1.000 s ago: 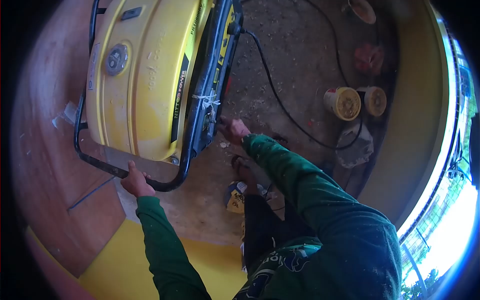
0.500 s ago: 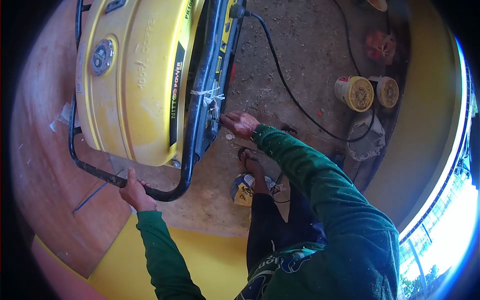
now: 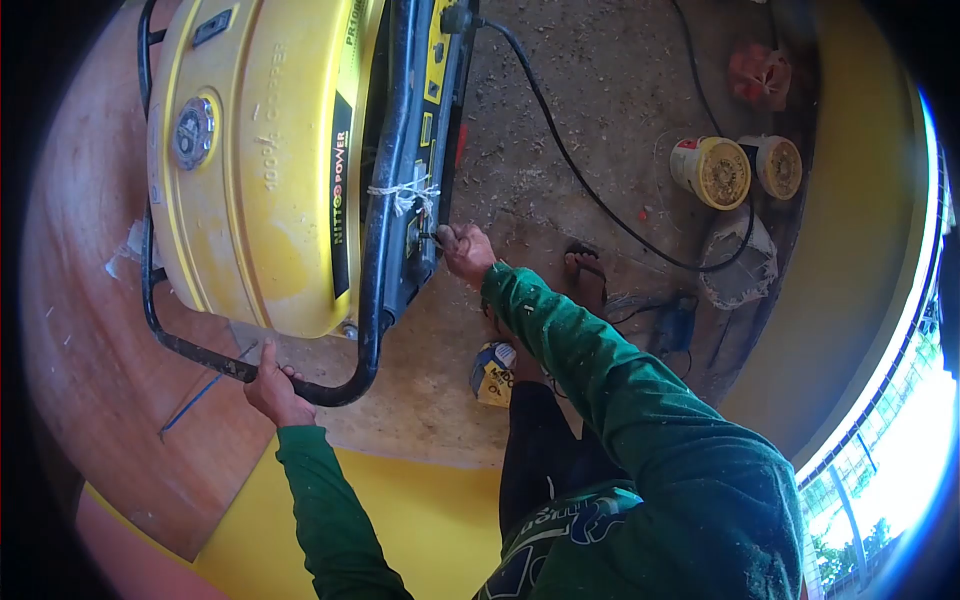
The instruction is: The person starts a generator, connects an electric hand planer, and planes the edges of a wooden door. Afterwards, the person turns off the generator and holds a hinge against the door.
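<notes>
Yellow and black, a generator (image 3: 285,190) is standing before a person in green sleeves, with the debris-strewn floor (image 3: 600,95) showing beside it. Its black frame (image 3: 371,330) is curving around the tank, while the control panel (image 3: 434,85) is facing the buckets (image 3: 724,172). From the panel, a black cable (image 3: 560,140) is looping across the floor. The left hand (image 3: 278,390) is gripping the frame's near bar, fingers closed around it; the right hand (image 3: 466,255) is pinching a dark key-like part (image 3: 430,237) at the panel's near end, just below a white string (image 3: 405,190). Working it well likely means bracing the frame firmly, lining the wrist up with the part, applying light, even pressure without bending it sideways, and steering the fingertips clear of the string.
</notes>
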A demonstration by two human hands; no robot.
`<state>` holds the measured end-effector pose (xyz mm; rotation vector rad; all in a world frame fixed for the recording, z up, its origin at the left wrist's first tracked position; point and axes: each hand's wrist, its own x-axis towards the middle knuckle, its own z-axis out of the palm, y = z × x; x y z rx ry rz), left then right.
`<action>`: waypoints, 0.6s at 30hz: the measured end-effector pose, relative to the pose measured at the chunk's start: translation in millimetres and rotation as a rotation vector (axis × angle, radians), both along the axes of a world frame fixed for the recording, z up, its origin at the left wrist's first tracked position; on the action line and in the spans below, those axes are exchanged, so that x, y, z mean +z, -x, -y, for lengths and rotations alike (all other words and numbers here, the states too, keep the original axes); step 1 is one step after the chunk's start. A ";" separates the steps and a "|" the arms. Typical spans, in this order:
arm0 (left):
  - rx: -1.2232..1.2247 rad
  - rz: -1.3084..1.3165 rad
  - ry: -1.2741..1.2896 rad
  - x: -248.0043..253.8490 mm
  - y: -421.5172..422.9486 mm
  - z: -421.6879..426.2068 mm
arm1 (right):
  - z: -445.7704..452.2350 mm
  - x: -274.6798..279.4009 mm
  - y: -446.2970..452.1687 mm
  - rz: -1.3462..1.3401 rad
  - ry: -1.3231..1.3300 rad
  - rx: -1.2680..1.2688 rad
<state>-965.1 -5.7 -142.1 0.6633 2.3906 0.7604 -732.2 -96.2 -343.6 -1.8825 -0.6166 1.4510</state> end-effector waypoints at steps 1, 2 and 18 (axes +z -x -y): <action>0.003 0.009 -0.005 0.4 -0.2 0.1 | 0.4 -3.9 1.0 -0.018 0.029 -0.003; 0.006 0.018 -0.011 0.5 0.0 0.5 | 0.1 -7.5 1.8 -0.035 0.058 -0.006; 0.000 0.000 -0.016 -5.3 9.1 -0.2 | -3.5 -30.9 15.7 0.132 0.147 0.152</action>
